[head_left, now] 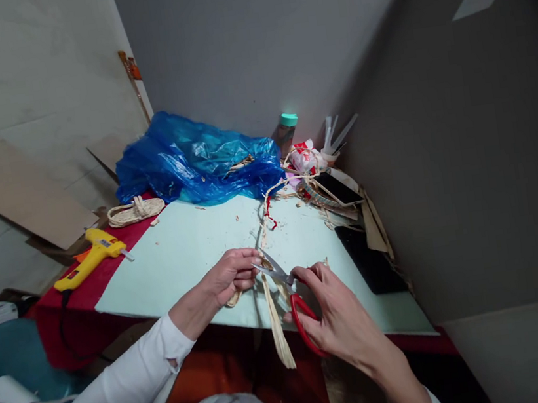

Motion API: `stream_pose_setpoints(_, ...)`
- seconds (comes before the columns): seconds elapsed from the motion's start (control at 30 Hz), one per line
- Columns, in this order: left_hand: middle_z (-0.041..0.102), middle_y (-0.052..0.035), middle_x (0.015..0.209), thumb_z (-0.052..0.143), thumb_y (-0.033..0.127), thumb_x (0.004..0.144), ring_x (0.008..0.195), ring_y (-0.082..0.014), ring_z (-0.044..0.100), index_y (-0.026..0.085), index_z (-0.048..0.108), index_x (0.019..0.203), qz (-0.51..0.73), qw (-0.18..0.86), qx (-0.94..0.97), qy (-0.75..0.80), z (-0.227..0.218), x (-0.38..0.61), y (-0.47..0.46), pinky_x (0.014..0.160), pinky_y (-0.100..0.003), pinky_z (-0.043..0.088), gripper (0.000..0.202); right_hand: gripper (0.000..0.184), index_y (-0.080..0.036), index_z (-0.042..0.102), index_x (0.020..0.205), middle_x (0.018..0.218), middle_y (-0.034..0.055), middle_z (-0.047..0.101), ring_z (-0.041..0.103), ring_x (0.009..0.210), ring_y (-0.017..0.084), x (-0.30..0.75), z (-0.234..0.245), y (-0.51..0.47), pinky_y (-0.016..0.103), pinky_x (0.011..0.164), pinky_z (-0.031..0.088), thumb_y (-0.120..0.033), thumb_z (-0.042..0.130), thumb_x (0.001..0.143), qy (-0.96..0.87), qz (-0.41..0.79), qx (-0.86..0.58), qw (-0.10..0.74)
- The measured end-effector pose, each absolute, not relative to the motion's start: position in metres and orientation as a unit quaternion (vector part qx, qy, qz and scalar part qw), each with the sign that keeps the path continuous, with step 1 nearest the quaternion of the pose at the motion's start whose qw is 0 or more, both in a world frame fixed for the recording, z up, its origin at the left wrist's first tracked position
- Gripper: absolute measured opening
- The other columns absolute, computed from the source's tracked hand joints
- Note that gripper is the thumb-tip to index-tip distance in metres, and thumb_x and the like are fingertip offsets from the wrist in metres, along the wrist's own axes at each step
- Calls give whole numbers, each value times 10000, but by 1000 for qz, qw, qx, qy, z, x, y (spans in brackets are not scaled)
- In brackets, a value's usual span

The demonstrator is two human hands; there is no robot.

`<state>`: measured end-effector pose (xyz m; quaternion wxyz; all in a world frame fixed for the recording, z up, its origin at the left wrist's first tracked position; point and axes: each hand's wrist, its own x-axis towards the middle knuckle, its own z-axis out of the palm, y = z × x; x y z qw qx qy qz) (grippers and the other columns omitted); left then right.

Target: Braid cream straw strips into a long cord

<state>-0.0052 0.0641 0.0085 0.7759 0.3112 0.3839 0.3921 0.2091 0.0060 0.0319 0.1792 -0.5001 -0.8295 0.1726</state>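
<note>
My left hand (232, 276) pinches pale straw strips (278, 322) near the front edge of a light green board (181, 252); the strips hang down over that edge. My right hand (334, 318) grips red-handled scissors (288, 288), fingers through the loops. The scissor blades are parted and point at the strip right beside my left fingertips. A braided straw cord (269, 205) runs from my left hand back across the board toward the clutter at the rear.
A yellow glue gun (90, 255) lies on the red cloth at left, a small woven straw sandal (135, 211) behind it. A blue plastic bag (194, 158), a green-capped bottle (285, 132), a phone (339, 187) and craft scraps crowd the back right. Walls close in behind and on the right.
</note>
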Motion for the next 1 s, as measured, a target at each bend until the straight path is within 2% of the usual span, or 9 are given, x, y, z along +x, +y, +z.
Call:
stream_pose_setpoints(0.2, 361, 79, 532, 702, 167, 637, 427, 3, 152, 120, 535, 711, 389, 769, 328, 386, 7, -6, 64, 387, -152, 96, 188, 339, -207, 549, 1130, 897, 59, 471, 482, 806, 218, 207, 33, 8, 342, 715, 442, -381, 582, 840, -831, 150, -507, 173)
stream_pose_setpoints(0.43, 282, 103, 521, 704, 178, 655, 423, 1, 115, 125, 525, 700, 389, 780, 319, 373, 4, -7, 65, 377, -150, 88, 193, 367, -212, 542, 1168, 897, 67, 493, 495, 798, 213, 212, 27, 2, 328, 688, 446, -359, 583, 834, -835, 131, -493, 204)
stream_pose_setpoints(0.63, 327, 96, 526, 692, 166, 681, 412, 9, 111, 120, 530, 725, 383, 786, 316, 368, 3, -7, 66, 371, -155, 94, 174, 389, -204, 542, 1186, 886, 69, 504, 511, 788, 217, 208, 23, 7, 323, 684, 448, -376, 579, 839, -837, 105, -501, 194)
stream_pose_setpoints(0.83, 378, 89, 505, 632, 62, 617, 401, 16, 129, 114, 542, 784, 387, 784, 293, 386, 6, -6, 65, 379, -145, 80, 197, 335, -199, 534, 1167, 901, 65, 554, 553, 782, 208, 200, 22, 14, 300, 665, 436, -344, 548, 865, -846, 83, -489, 194)
stream_pose_setpoints(1.0, 389, 85, 489, 619, 69, 631, 390, 15, 154, 123, 522, 777, 391, 780, 297, 389, 10, -6, 64, 377, -143, 84, 183, 307, -178, 547, 1166, 904, 73, 599, 586, 782, 207, 203, 15, 15, 297, 648, 432, -325, 501, 900, -858, 55, -474, 191)
